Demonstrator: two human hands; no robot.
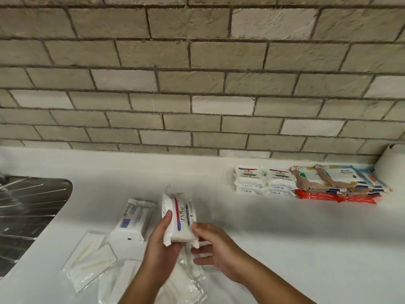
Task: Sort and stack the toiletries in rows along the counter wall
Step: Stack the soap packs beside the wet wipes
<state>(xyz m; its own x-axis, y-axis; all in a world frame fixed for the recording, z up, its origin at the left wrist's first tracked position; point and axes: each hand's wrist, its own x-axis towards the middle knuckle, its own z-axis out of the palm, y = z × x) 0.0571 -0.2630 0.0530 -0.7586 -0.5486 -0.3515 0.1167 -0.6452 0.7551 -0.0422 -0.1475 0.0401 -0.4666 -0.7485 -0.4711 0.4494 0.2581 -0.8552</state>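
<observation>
Two hands hold one Dove soap pack (179,216) above the white bench (263,227): left hand (161,244) wraps its lower left side, thumb up the face, while right hand (217,249) pinches the lower right corner, its other fingers loosely spread. Just left, a second white pack (133,218) lies on the bench, clear sachets (89,260) of white sticks nearer the front. Against the brick wall (197,84) at right, two touching Dove stacks (264,181) sit beside patterned wipes packs (335,178) piled on orange packs (335,197).
</observation>
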